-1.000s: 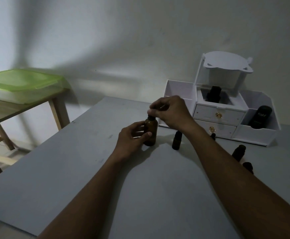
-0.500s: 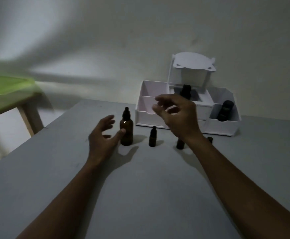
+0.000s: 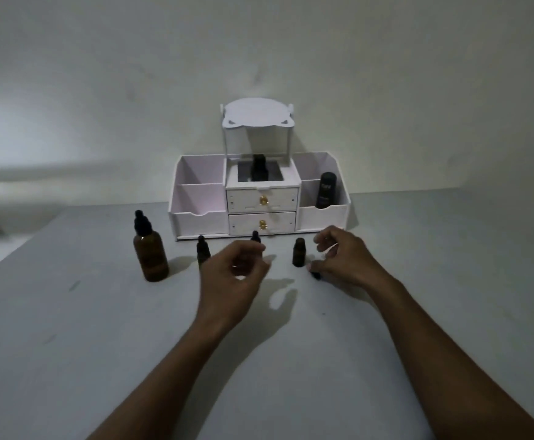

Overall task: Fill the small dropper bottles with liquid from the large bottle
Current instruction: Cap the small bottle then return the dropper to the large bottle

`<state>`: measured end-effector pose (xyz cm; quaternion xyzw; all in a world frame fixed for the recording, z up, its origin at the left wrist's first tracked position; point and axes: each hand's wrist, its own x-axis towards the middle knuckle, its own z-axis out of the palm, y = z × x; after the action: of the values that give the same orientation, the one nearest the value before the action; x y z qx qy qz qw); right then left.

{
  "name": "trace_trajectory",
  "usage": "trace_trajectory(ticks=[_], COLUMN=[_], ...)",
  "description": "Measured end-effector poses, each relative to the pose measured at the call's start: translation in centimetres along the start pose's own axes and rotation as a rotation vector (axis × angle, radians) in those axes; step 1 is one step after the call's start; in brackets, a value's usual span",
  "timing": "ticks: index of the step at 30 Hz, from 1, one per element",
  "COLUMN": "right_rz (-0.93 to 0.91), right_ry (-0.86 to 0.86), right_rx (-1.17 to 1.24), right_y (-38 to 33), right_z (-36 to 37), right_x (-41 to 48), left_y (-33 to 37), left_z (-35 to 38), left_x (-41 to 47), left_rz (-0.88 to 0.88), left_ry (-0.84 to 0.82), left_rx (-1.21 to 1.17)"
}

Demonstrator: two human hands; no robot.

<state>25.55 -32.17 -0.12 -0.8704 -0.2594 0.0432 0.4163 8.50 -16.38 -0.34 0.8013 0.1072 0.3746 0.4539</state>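
Observation:
The large amber bottle (image 3: 150,252) stands upright at the left of the grey table (image 3: 100,328), its black dropper cap on. Right of it stands a small dark dropper bottle (image 3: 203,250). A second small bottle (image 3: 255,238) shows only its top behind my left hand (image 3: 234,274), which hovers with loosely curled fingers and holds nothing. A third small bottle (image 3: 298,257) stands without a cap between my hands. My right hand (image 3: 345,258) is just right of it, fingers apart, thumb beside a small dark cap (image 3: 316,275) that lies on the table.
A white drawer organizer (image 3: 196,214) stands against the wall behind the bottles. Its right compartment holds a black bottle (image 3: 327,193), and its middle well holds a dark bottle (image 3: 258,169). The table's left edge runs diagonally at the far left.
Both hands let go of the large bottle and moved right, toward the small bottles. The view swung right, so the green-lidded side table is out of sight.

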Motion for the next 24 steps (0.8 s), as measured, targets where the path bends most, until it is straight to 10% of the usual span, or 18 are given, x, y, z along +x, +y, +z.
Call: trace_trajectory(ticks=[11,24], right_rz=[0.043,-0.246], right_ry=[0.28,0.163], right_rx=[0.163,0.237], right_y=[1.2,-0.2], right_z=[-0.7,-1.6], right_x=[1.1,1.6], left_y=[-1.5,-1.4], left_z=[8.7,9.5], left_x=[3.6,3.5], left_rz=[-0.358,-0.342], left_ry=[-0.123,-0.15], left_rx=[-0.06,-0.064])
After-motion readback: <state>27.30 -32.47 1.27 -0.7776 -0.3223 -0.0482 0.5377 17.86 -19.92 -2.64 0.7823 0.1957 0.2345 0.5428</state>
